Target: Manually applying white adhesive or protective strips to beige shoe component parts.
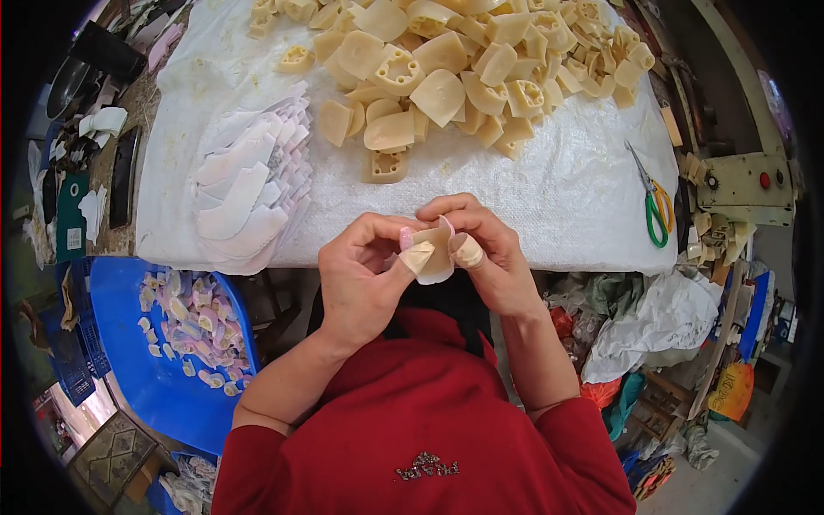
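Note:
Close to the table's front edge, my left hand [365, 266] and my right hand [489, 253] pinch a thin pale cover piece [439, 251] between them, bent into a curve with a pinkish edge at its left. Both thumbs have tan wraps on their tips and press on the piece from the near side. The fingers partly hide it, and I cannot tell whether a heel block sits inside. Beyond lies a heap of cream plastic shoe heel blocks [439, 96], some with holes in their faces. Left of my hands is an overlapping stack of flat white-pink cover pieces [245, 193].
A white woven sheet [558, 202] covers the table. Scissors [652, 197] with green and orange handles lie at its right edge. At lower left, a blue tub [129, 343] holds many small pink-and-cream pieces [202, 322]. Crumpled white plastic bags [657, 322] lie at lower right.

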`<state>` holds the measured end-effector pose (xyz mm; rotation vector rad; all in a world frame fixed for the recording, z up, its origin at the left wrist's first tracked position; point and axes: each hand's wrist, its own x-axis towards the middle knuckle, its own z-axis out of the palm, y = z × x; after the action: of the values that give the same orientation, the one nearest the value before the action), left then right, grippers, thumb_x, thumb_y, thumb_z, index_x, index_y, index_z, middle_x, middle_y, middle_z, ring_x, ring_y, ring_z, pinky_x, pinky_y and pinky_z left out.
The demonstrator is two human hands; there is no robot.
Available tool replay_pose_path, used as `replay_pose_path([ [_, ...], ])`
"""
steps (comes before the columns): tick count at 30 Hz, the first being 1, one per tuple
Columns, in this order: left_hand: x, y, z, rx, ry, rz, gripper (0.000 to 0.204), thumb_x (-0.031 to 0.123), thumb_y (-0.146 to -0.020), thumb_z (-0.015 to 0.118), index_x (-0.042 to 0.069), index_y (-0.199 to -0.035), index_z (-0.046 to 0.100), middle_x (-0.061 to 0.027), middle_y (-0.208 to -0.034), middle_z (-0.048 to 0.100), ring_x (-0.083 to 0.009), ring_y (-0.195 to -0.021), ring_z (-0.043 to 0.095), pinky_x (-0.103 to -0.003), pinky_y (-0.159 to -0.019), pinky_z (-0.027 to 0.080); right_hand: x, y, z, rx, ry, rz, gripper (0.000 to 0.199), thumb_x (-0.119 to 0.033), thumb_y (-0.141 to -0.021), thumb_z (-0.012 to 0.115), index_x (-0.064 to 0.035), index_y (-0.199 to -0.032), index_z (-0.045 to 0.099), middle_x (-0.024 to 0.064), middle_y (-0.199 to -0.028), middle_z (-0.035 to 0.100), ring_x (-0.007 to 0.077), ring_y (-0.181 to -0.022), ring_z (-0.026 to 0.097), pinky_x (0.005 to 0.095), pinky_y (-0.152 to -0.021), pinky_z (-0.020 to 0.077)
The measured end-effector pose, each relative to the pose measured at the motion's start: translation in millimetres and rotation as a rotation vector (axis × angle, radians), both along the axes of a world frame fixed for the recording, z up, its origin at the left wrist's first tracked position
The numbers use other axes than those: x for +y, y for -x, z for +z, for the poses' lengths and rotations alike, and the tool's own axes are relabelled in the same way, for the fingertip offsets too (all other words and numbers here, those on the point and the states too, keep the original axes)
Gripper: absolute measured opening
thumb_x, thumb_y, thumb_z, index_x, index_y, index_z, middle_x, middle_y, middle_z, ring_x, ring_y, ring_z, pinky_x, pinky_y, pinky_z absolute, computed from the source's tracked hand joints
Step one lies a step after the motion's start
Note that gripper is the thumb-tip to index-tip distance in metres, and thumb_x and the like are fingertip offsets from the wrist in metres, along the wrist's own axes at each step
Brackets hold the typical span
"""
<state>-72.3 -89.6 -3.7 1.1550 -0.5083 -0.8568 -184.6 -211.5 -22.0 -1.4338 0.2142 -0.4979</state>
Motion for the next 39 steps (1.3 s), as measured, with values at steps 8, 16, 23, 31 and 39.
replay_pose_path([
  [8, -2.8, -1.9, -4.0, -0.051, 0.017, 0.019, 0.011, 0.001, -0.085, 0.063, -0.004, -0.090, 0.054, -0.0131, -0.098, 0.062, -0.0135, -0.089, 0.060, -0.025, -0.079, 0.051, 7.6, -6.2, 9.9, 0.098, 0.107, -0.174, 0.010, -0.009, -0.086, 0.057, -0.0046, -0.095, 0.056, 0.0081, -0.096, 0.052, 0.0216, -0.092, 0.046, 0.0306, -0.082, 0.0388],
  [16, -2.7, -1.8, 1.3, -0.733, -0.102, 0.084, 0.008, 0.004, -0.079, 0.068, 0.002, -0.083, 0.061, -0.0114, -0.099, 0.059, -0.0155, -0.080, 0.058, -0.028, -0.069, 0.048, 10.5, -5.6, 12.5, 0.095, 0.773, -0.362, 0.013, -0.016, -0.084, 0.063, -0.0048, -0.084, 0.055, 0.0072, -0.090, 0.053, 0.0223, -0.088, 0.048, 0.0315, -0.078, 0.0386],
  [23, -1.4, -17.7, -3.7, -0.826, 0.077, 0.075, 0.014, 0.002, -0.069, 0.073, 0.006, -0.079, 0.064, -0.0092, -0.100, 0.057, -0.0240, -0.091, 0.054, -0.031, -0.073, 0.044, -3.3, 4.5, 6.0, -0.069, -0.035, -0.120, 0.039, -0.021, -0.082, 0.069, -0.0003, -0.112, 0.057, 0.0083, -0.101, 0.059, 0.0186, -0.106, 0.052, 0.0332, -0.089, 0.0418],
  [31, 10.7, -20.2, -10.3, -0.894, 0.168, -0.027, 0.031, 0.028, -0.081, 0.067, 0.010, -0.106, 0.067, -0.0130, -0.112, 0.052, -0.0246, -0.099, 0.051, -0.033, -0.081, 0.042, -12.4, 4.8, 17.4, 0.078, 0.231, -0.109, 0.042, -0.010, -0.071, 0.076, -0.0033, -0.109, 0.058, 0.0086, -0.097, 0.064, 0.0174, -0.090, 0.062, 0.0298, -0.078, 0.0486],
  [39, 4.4, -6.3, -13.6, 0.343, 0.060, -0.552, 0.070, 0.037, -0.089, 0.048, 0.000, -0.140, 0.019, -0.0084, -0.100, 0.052, -0.0133, -0.089, 0.052, -0.026, -0.078, 0.043, 3.2, 3.4, 11.9, 0.004, 0.327, -0.025, 0.054, -0.010, -0.068, 0.078, -0.0011, -0.116, 0.055, 0.0121, -0.101, 0.063, 0.0204, -0.094, 0.056, 0.0331, -0.084, 0.0439],
])
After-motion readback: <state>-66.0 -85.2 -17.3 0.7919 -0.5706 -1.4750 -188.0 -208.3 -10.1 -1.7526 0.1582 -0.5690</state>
